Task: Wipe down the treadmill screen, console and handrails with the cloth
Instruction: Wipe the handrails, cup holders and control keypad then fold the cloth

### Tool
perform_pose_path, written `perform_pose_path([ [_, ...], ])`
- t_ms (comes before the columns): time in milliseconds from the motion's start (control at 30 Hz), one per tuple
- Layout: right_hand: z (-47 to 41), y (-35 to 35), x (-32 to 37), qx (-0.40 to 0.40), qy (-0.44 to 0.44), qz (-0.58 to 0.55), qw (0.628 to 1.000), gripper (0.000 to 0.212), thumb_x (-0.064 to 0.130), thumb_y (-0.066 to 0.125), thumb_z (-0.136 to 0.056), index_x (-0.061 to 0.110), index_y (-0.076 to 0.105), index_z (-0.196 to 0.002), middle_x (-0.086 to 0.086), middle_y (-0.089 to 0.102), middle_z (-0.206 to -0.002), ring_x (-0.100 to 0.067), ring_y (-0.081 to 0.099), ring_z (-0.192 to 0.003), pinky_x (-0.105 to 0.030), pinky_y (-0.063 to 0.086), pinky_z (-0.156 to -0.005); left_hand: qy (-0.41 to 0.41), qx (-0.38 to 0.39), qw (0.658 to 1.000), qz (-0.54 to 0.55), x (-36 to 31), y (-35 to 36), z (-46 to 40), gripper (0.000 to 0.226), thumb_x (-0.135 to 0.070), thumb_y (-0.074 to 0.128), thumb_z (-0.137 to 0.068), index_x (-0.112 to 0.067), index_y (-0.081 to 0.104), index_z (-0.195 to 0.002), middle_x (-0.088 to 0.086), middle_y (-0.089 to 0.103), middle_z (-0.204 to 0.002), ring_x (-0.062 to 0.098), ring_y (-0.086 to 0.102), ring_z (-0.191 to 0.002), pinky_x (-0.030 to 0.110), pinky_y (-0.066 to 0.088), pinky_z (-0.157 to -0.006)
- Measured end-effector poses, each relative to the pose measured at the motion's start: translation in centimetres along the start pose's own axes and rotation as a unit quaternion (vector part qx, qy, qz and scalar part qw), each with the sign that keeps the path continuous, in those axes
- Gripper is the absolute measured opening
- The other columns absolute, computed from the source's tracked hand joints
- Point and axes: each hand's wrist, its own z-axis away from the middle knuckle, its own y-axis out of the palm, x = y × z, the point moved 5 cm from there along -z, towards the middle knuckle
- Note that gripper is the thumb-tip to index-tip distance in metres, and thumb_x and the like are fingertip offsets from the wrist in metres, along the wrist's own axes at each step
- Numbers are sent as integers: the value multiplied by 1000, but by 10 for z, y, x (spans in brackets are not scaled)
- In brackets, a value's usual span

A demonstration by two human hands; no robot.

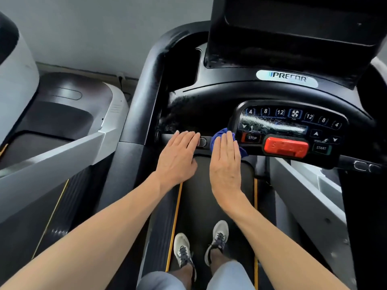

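Both forearms reach forward over the treadmill belt [217, 185]. The left hand [178, 153] lies palm down with fingers straight and together, fingertips resting on the black front handrail [167, 137], holding nothing. Just to its right, the right hand [225, 162] is also flat, fingers extended, pressing the blue cloth [217, 136] against the handrail at the left edge of the control console [293, 126].

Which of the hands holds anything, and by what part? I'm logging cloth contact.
Neither grips. The right hand presses flat on the crumpled blue cloth's middle; the left hand rests flat, empty.
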Motion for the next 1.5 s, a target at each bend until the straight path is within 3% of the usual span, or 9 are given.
perform_pose_path([
  [167,43,8,5,-12,-4,-61,998,55,-16,33,-97,-8,28,-151,-27,27,-158,-37,18,-151,-46,38,-113,3,-14,1000,12,0,0,2,77,-18,61,-82,-7,37,-154,9,44,-154,25,35,-146,42,21,-125],
  [267,45,6,1,-2,7,-105,994,60,-18,52,-88,-8,39,-146,-26,39,-153,-37,30,-147,-45,48,-103,4,-9,1000,13,-1,0,1,77,-17,60,-82,-6,36,-154,10,43,-154,26,35,-146,43,23,-124],
  [467,8,-25,-11,-68,14,-155,985,52,-10,38,-90,-8,48,-141,-23,48,-147,-36,37,-143,-41,35,-116,1,2,1000,13,-1,-4,-1,80,-18,66,-77,-6,40,-152,10,46,-152,28,38,-144,42,21,-125],
  [600,-15,-7,-11,-39,-71,-103,991,49,-9,51,-88,-8,50,-138,-26,51,-143,-38,42,-140,-45,41,-110,4,-8,1000,-12,6,-7,-4,73,-20,64,-81,-6,43,-150,9,49,-150,28,40,-144,42,19,-126],
  [867,-46,7,27,27,-181,-115,976,50,2,33,-87,-7,59,-129,-23,61,-133,-36,54,-130,-44,46,-99,-24,-18,987,-159,37,-16,8,62,-23,62,-88,2,50,-144,21,49,-149,39,32,-149,51,11,-127],
  [1067,-27,1,-19,61,-238,23,969,56,6,31,-92,9,49,-145,-9,49,-150,-32,42,-141,-50,27,-114,-51,2,976,-210,56,-25,26,59,-38,46,-100,-5,46,-149,23,33,-160,39,17,-154,51,12,-126],
  [1200,-27,9,-1,42,-263,-37,963,50,-1,33,-92,-4,54,-137,-22,53,-144,-41,46,-136,-53,38,-110,-60,18,973,-223,63,-25,47,57,-29,46,-96,-2,48,-146,20,26,-164,38,10,-155,50,10,-126],
  [1367,-48,21,63,87,-385,-54,917,52,1,30,-89,-4,58,-133,-21,57,-139,-41,51,-132,-54,45,-106,-68,27,971,-229,62,-33,58,60,-22,44,-91,-4,46,-148,14,24,-166,38,4,-156,48,5,-127],
  [1500,-41,9,24,106,-410,-47,905,59,0,28,-83,-2,59,-134,-19,55,-141,-40,49,-134,-52,43,-109,-71,53,968,-235,61,-35,58,58,-26,37,-91,-10,52,-145,10,21,-167,38,-5,-156,49,3,-126],
])
